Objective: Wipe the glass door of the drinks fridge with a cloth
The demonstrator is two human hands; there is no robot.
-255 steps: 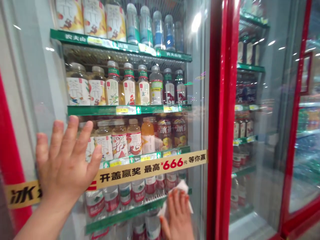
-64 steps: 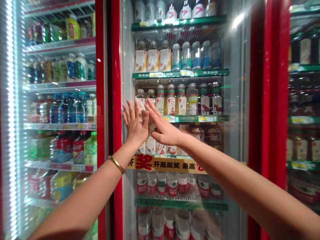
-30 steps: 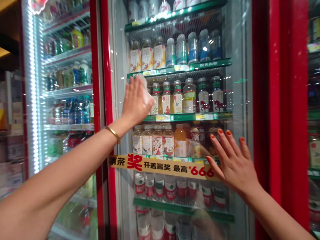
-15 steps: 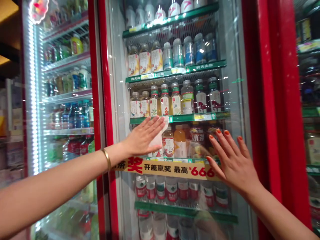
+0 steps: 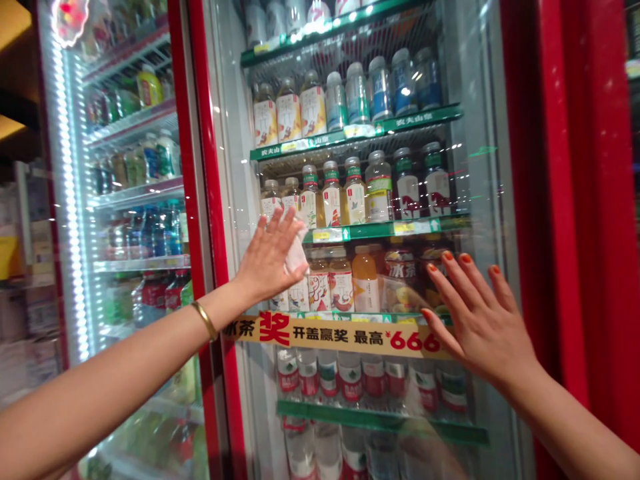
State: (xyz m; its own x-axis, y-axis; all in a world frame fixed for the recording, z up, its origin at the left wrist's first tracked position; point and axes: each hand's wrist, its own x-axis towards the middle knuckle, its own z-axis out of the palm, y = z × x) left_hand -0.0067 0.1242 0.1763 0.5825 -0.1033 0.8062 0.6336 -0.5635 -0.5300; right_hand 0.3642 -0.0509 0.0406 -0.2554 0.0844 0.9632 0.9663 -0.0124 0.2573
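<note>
My left hand holds a white tissue under its palm, pressed flat against the glass door of a drinks fridge. The fingers point up over the glass, and part of the tissue is hidden beneath them. Over to the right, my right hand is open with its fingers spread, resting on or close to the same glass and holding nothing. A tan printed strip crosses the door just below both hands. Behind the glass, bottled drinks line the shelf between my hands.
Green-edged shelves with rows of bottles fill the fridge. A red door frame borders the glass on the left, and a red panel on the right. Another lit fridge stands to the left.
My left hand has slid left across the glass with the tissue, uncovering more bottles. My right hand stays about where it was on the door. The view has shifted slightly.
</note>
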